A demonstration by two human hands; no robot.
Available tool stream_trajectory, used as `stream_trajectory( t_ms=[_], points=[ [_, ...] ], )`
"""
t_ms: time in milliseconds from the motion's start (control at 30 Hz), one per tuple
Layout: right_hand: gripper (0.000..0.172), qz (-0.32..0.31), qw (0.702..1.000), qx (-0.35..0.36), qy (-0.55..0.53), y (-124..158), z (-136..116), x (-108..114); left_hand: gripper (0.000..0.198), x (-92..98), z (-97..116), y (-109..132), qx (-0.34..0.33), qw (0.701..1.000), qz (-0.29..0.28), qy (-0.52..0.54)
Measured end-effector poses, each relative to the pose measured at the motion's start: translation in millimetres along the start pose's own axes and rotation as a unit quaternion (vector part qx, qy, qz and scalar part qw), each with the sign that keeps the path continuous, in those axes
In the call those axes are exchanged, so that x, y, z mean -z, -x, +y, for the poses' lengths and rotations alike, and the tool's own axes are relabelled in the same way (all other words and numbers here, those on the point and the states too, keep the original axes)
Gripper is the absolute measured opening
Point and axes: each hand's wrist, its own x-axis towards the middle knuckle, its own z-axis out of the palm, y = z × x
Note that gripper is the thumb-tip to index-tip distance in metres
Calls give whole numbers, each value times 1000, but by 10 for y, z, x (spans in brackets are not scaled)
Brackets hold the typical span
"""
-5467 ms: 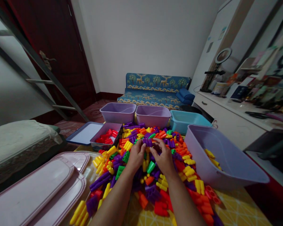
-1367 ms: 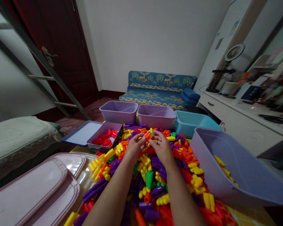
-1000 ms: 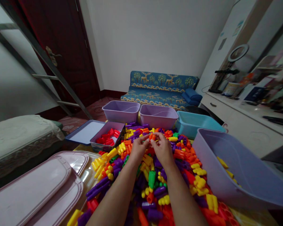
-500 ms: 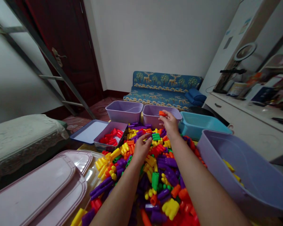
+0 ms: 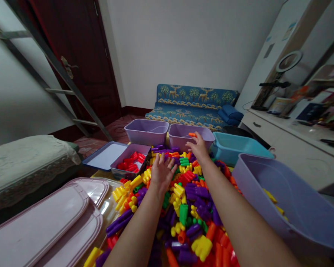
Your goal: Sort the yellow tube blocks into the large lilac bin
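My right hand (image 5: 199, 148) reaches over the near rim of the middle lilac bin (image 5: 180, 139) with its fingers spread. An orange plastic building block (image 5: 192, 134) shows at its fingertips, over the bin; the fingers no longer close round it. My left hand (image 5: 163, 172) is turned palm up with outstretched fingers and holds nothing. It hovers over a large heap of plastic building blocks (image 5: 196, 191) in purple, yellow, red, orange and green. Below my left palm lie yellow blocks (image 5: 179, 190), and green blocks (image 5: 184, 161) lie between my hands.
Another lilac bin (image 5: 146, 135) and a turquoise bin (image 5: 241, 146) stand along the back. A box (image 5: 130, 161) at left holds red blocks. The large lilac bin (image 5: 289, 200) at right holds a few yellow blocks. Pale pink lids (image 5: 50, 222) lie front left.
My left hand has opened and turned palm up. My right hand's fingers have spread away from the orange block over the middle bin.
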Motion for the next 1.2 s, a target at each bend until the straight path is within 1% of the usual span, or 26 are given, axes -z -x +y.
stream_trajectory(
  t_ms=[100, 167, 267, 333, 433, 500, 533, 600, 700, 767, 800, 867, 933, 1033, 1100, 1133, 1167, 1200],
  points=[
    [78, -3, 1000, 5, -23, 148, 47, 61, 53, 11, -4, -11, 13, 998, 9, 63],
    [78, -12, 999, -1, -44, 282, 107, 118, 52, 6, -7, -14, 19, 995, 18, 92],
    [79, -17, 997, 4, -75, 454, 199, 198, 52, -5, -8, -14, 20, 995, 25, 99],
    [76, -19, 997, 0, -79, 510, 238, 227, 51, -7, -7, -10, 20, 995, 25, 94],
    [61, -21, 1000, -14, -19, 499, 261, 222, 50, -6, -4, -1, 21, 996, 25, 81],
    [48, -30, 997, 2, 65, 454, 269, 195, 50, -9, -5, 3, 22, 997, 28, 67],
    [43, -36, 992, 21, 118, 428, 275, 176, 49, -11, -7, 4, 20, 998, 30, 59],
    [39, -49, 967, 71, 239, 380, 288, 129, 48, -17, -14, 5, 13, 999, 33, 42],
    [47, -88, 900, 130, 407, 334, 299, 41, 47, -24, -23, 5, 5, 999, 30, 24],
    [52, -126, 854, 137, 486, 328, 292, -22, 48, -24, -24, 5, 11, 999, 30, 18],
    [53, -138, 837, 134, 513, 332, 283, -52, 49, -23, -23, 5, 15, 999, 30, 17],
    [50, -138, 813, 124, 552, 353, 261, -105, 50, -20, -22, 3, 21, 999, 28, 15],
    [44, -125, 801, 116, 573, 385, 240, -141, 50, -16, -22, 1, 23, 999, 22, 13],
    [34, -123, 791, 111, 589, 436, 229, -165, 49, -12, -27, 0, 21, 1000, 16, 10],
    [28, -122, 799, 109, 579, 459, 238, -165, 49, -11, -28, 1, 21, 1000, 15, 9],
    [26, -115, 811, 106, 564, 463, 245, -160, 49, -10, -28, 1, 22, 1000, 16, 7],
    [24, -101, 831, 104, 537, 461, 251, -152, 48, -10, -27, 1, 23, 1000, 16, 6],
    [24, -80, 857, 104, 497, 451, 253, -141, 48, -10, -26, 1, 24, 1000, 17, 5]
  ],
)
